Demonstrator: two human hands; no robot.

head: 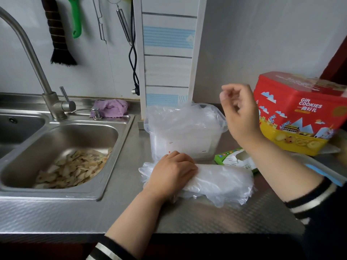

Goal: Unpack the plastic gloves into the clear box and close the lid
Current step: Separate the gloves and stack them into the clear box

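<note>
A clear box (pixel 187 145) stands on the steel counter, stuffed with thin plastic gloves that bulge out of its open top (pixel 180 117). In front of it lies a folded stack of plastic gloves (pixel 221 182). My left hand (pixel 173 170) rests on the left end of that stack, fingers curled over it. My right hand (pixel 239 111) hovers above the box's right edge, fingers loosely curled, holding nothing I can make out. A green and white glove carton (pixel 232 159) lies behind the stack. The box's lid (pixel 323 166), clear with a blue clip, lies at the right.
A steel sink (pixel 62 156) with food peelings lies to the left, its tap (pixel 28 59) behind it. A purple cloth (pixel 110 107) sits by the tap. A red cookie tin (pixel 298 113) stands at the right. The counter edge (pixel 169 231) runs along the front.
</note>
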